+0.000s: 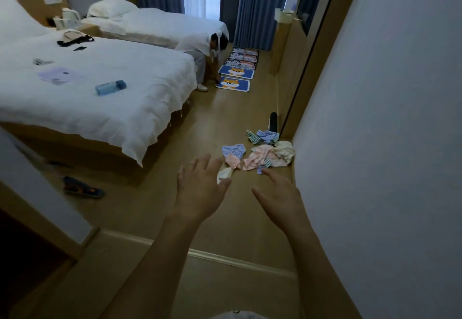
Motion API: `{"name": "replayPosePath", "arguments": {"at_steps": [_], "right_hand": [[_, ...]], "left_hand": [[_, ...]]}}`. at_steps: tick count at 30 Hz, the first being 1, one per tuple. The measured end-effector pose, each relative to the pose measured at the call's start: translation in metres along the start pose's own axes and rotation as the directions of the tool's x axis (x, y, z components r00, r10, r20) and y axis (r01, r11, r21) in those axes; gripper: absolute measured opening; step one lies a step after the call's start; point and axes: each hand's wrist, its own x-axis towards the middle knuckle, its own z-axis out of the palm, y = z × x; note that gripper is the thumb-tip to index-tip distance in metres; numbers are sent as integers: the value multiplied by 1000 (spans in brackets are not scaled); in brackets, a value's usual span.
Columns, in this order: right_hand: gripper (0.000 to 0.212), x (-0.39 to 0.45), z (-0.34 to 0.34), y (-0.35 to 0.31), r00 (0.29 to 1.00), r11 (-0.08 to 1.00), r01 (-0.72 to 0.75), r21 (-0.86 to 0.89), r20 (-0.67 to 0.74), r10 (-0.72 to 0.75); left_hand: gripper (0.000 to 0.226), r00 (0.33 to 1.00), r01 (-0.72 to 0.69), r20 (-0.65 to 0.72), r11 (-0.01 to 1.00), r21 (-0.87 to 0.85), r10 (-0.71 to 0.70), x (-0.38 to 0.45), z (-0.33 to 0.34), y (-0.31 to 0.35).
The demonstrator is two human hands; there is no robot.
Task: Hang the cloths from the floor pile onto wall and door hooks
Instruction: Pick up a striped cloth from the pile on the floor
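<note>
Two white-sheeted beds are filling the left of the room: the near bed (105, 89) is carrying a blue water bottle (110, 87), a pale lilac sheet of paper (56, 75) and a few dark small items near its head. Beyond its foot, a person in white (203, 51) is bending toward a row of cartoon dog mats (233, 84) lying on the wooden floor (212, 119) below the blue curtains (260, 6). A plain white wall (387, 143) is running down the right side; no hooks are showing anywhere in view.

The pile of cloths (262, 153) is lying on the floor against the base of that wall: crumpled striped pieces in blue, pink and cream, some overlapping, one blue-striped piece (233, 149) sitting slightly apart to the left.

Both arms are reaching forward. The left hand (200, 188) and right hand (280, 193) are both spread, fingers straight, holding nothing, hovering short of the pile.

The cloths are looking thin, light and limp, so pinching a raised fold or a corner should be lifting one cleanly; grabbing the middle of the heap is likely dragging neighbours along.
</note>
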Motion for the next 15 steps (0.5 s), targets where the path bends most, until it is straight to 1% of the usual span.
{"name": "replayPosePath", "arguments": {"at_steps": [7,11,15], "right_hand": [[56,32,-23,61,994,994,-103,-31,26,103],[57,60,-24,82,991,991,-132,-29,27,133],[58,107,-22,98,987,985,-151,-77,41,155]], "left_hand": [[55,995,-29,94,1000,0,28,46,36,46],[56,986,-40,158,999,-18,42,81,57,57],[60,977,-62,202,998,-10,62,133,80,58]]}}
